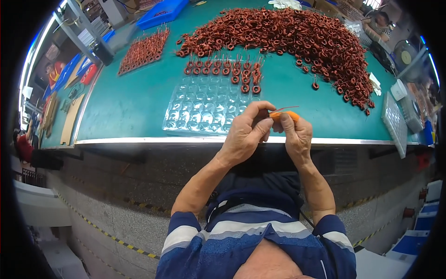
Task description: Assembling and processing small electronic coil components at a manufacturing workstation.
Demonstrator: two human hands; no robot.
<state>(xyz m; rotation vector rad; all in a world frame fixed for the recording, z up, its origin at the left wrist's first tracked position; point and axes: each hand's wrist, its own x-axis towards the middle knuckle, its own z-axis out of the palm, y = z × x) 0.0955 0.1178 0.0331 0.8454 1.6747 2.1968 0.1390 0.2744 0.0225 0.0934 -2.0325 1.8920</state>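
Just above the front edge of the green table, my two hands are close together. Between the bent fingers of my left hand is a reddish-brown wire-wound ring coil, mostly covered by the fingers, with a thin red wire sticking out to the right. My right hand grips a small orange-handled tool against the coil; its working end is hidden. Behind my left hand lies a transparent plastic tray with round pockets. Several coils sit in its far rows, leads pointing away from me.
A large curved heap of coils covers the table's far middle and right. A coil-filled tray lies at the left, near a blue bin. Transparent trays lean at the right edge. One loose coil lies before the heap.
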